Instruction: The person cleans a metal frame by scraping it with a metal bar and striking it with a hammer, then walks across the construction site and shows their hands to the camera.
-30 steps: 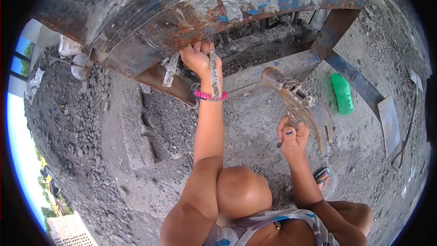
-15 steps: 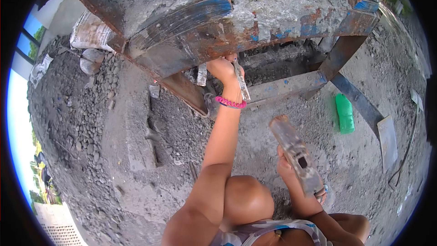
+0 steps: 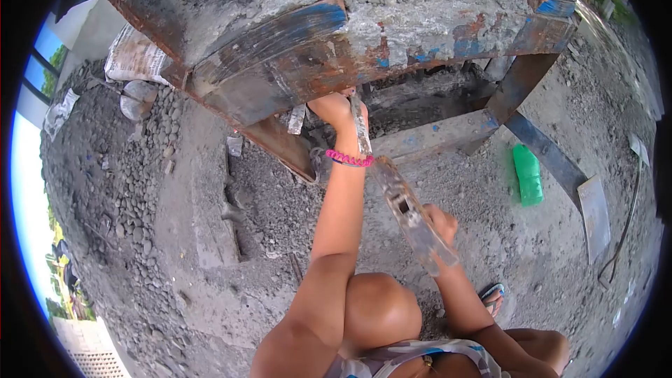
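My left hand (image 3: 332, 109) reaches in under the rusty lower beam (image 3: 315, 73) of a metal machine coated with cement. It is closed around a flat metal bar (image 3: 360, 126) that points back past the wrist; the fingertips are partly hidden by the beam. A pink coiled band (image 3: 348, 159) circles the left wrist. My right hand (image 3: 441, 224) grips a hammer (image 3: 413, 220) with a long worn head and a square eye; the handle is mostly hidden behind the head. One end of the hammer head comes close to the left wrist in this view.
A green plastic bottle (image 3: 528, 175) lies right of the machine, near a slanted metal leg (image 3: 544, 154) and a flat plate (image 3: 595, 218). A thin bent rod (image 3: 624, 231) lies farther right. Pebbles (image 3: 140, 196) and a sack (image 3: 136, 56) are at left.
My right hand has swung the hammer up and left, toward the left wrist. The left hand stays under the beam with the metal bar, and the view has shifted slightly.
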A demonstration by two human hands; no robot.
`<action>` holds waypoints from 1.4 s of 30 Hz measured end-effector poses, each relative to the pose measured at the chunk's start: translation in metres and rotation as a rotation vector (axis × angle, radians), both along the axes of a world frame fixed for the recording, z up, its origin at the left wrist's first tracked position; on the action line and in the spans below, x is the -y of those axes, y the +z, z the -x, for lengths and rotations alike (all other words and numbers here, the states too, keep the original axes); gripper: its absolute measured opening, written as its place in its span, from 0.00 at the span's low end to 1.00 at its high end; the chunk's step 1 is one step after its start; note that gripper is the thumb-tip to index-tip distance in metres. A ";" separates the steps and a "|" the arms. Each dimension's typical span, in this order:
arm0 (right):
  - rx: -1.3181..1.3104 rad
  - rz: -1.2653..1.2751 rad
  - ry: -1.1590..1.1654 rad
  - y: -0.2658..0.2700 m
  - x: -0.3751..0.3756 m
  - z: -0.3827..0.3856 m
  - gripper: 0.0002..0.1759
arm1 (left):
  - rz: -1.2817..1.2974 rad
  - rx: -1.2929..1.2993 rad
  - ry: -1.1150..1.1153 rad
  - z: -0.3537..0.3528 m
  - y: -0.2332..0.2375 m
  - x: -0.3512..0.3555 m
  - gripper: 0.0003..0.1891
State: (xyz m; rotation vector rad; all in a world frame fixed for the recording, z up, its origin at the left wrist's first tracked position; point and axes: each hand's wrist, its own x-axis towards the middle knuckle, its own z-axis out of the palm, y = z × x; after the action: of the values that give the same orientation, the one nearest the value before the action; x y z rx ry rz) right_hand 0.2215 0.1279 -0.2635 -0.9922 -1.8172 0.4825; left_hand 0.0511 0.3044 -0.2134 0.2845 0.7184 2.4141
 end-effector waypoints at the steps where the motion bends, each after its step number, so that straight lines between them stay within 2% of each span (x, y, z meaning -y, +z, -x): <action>1: 0.083 0.082 -0.028 -0.005 0.000 0.003 0.11 | 0.009 0.035 0.014 0.007 -0.005 -0.006 0.15; 2: -0.124 0.152 -0.043 -0.007 -0.001 0.009 0.11 | 0.005 0.045 -0.002 0.007 -0.002 -0.004 0.14; 5: -0.376 0.176 -0.102 -0.002 0.002 0.011 0.13 | -0.035 0.040 -0.096 0.003 0.006 0.010 0.14; 7: -0.397 0.340 -0.071 -0.027 0.010 -0.002 0.18 | -0.063 0.011 -0.134 0.002 0.006 0.021 0.13; 11: -0.493 0.392 0.022 -0.024 0.013 -0.006 0.21 | -0.061 -0.010 -0.156 -0.003 0.012 0.033 0.13; 14: -0.510 0.543 -0.006 -0.028 0.018 -0.006 0.21 | -0.055 -0.072 -0.119 -0.008 0.015 0.034 0.13; 18: -0.390 0.501 -0.036 -0.043 0.021 -0.008 0.20 | -0.009 -0.172 -0.142 -0.016 0.015 0.034 0.13; 20: -0.408 0.569 0.026 -0.040 0.022 -0.011 0.20 | 0.008 -0.469 -0.200 -0.009 0.000 0.025 0.12; 21: -0.399 0.515 -0.024 -0.040 0.022 -0.010 0.20 | 0.016 -0.616 -0.221 -0.004 -0.012 0.017 0.12; 22: -0.389 0.461 -0.070 -0.040 0.022 -0.008 0.20 | 0.095 -0.738 -0.124 0.000 -0.027 0.007 0.10; 23: -0.408 0.450 -0.075 -0.040 0.022 -0.008 0.20 | 0.183 -0.831 -0.142 -0.004 -0.024 0.007 0.12; 25: -0.473 0.467 -0.047 -0.038 0.020 -0.011 0.21 | 0.151 -0.967 -0.011 -0.014 -0.020 0.008 0.11; 29: -0.503 0.405 -0.065 -0.021 0.009 -0.017 0.22 | 0.232 -1.037 -0.120 -0.016 -0.022 0.000 0.10; 33: -0.538 0.304 -0.053 -0.020 0.004 -0.020 0.23 | 0.355 -1.114 -0.123 -0.013 -0.016 0.005 0.11; 42: -0.700 0.286 -0.026 -0.010 0.003 -0.019 0.23 | 0.375 -1.148 -0.087 -0.017 -0.013 0.013 0.12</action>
State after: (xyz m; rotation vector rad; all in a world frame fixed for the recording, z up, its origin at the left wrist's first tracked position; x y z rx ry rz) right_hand 0.2410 0.1248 -0.2732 -0.8818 -1.1232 0.9566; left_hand 0.0680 0.2910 -0.2262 1.5376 1.5447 1.8038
